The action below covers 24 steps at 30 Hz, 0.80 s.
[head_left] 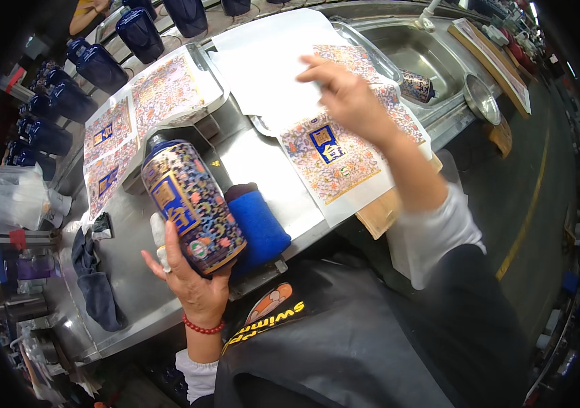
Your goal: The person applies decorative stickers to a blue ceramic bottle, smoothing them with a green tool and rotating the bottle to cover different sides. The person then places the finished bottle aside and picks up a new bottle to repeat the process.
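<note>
My left hand [198, 292], with a red bead bracelet at the wrist and white covering on part of its fingers, grips the lower end of a bottle [191, 204]. The bottle is tilted, dark blue and covered in a colourful floral pattern with a blue-and-gold panel. A blue cloth pad [259, 228] lies against its right side. Over the patterned decal sheet [334, 160] on the right, my right hand [351, 102] is raised, slightly blurred, its fingers apart and nothing visible in them.
More decal sheets [127, 115] lie at the left on the metal worktop [137, 272]. Plain dark-blue bottles [99, 68] stand along the back left. A sink [412, 47] at the back right holds another patterned bottle [415, 86]; a metal bowl [481, 98] stands beside it. A dark cloth [96, 285] lies front left.
</note>
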Tool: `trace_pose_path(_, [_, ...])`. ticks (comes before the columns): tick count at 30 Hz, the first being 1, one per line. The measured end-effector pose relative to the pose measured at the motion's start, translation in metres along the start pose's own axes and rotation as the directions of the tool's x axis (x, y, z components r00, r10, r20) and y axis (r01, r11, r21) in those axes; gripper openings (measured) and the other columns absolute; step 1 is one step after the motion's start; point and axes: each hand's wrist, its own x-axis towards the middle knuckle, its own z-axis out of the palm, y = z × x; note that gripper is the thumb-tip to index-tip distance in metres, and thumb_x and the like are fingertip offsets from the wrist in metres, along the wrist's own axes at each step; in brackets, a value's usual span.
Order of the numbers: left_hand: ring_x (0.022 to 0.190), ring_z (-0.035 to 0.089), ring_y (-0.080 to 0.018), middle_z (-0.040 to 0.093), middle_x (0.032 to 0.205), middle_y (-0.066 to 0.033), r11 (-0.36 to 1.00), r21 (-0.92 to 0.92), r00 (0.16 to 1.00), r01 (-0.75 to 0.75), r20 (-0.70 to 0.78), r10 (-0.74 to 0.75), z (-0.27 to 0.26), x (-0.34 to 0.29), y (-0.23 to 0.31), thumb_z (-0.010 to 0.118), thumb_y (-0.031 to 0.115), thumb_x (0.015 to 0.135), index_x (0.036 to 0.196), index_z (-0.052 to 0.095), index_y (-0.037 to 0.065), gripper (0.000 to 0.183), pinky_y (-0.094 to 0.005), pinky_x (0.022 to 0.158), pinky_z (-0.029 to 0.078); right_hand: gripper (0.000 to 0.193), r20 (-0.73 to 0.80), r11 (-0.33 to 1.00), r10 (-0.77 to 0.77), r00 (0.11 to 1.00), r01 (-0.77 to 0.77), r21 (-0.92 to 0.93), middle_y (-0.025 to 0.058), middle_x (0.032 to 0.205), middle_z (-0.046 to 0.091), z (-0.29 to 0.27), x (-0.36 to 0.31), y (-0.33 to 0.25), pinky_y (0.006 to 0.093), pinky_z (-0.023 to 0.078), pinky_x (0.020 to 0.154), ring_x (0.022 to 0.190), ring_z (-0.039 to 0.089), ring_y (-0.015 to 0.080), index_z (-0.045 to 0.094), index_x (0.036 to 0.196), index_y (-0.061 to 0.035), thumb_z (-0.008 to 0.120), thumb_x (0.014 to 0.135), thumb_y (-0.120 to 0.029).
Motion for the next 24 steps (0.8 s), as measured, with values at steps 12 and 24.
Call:
trace_pose_path(12, [0.140,0.041,-0.0408,0.040,0.153,-0.0233,0.958,-0.190,0.976,0.215,0.012,-0.217,0.019,-0.021,-0.012,0.059,0.063,0.092,0.154,0.023,-0.005,0.099,-0.0562,0.121,0.013,0.042,-0.041,0.707,0.700,0.713,-0.700,-0.098,0.0035,0.116,0.071,-0.131,0.073,0.250,0.0365,0.053,0.088,0.104,0.065,0.0165,0.071,0.124,-0.0109,0.050,0.089,0.001])
trace_pose_path(24, [0.141,0.042,-0.0302,0.034,0.157,-0.0193,0.902,-0.335,0.958,0.273,0.009,-0.287,0.026,-0.025,-0.005,0.055,0.063,0.096,0.158,0.013,-0.003,0.099,-0.0421,0.117,0.033,0.022,0.261,0.609,0.792,0.551,-0.695,-0.382,0.0035,0.093,0.071,-0.143,0.083,0.390,0.0377,0.051,0.069,0.082,0.064,0.0213,0.076,0.100,-0.0126,0.056,0.094,-0.017])
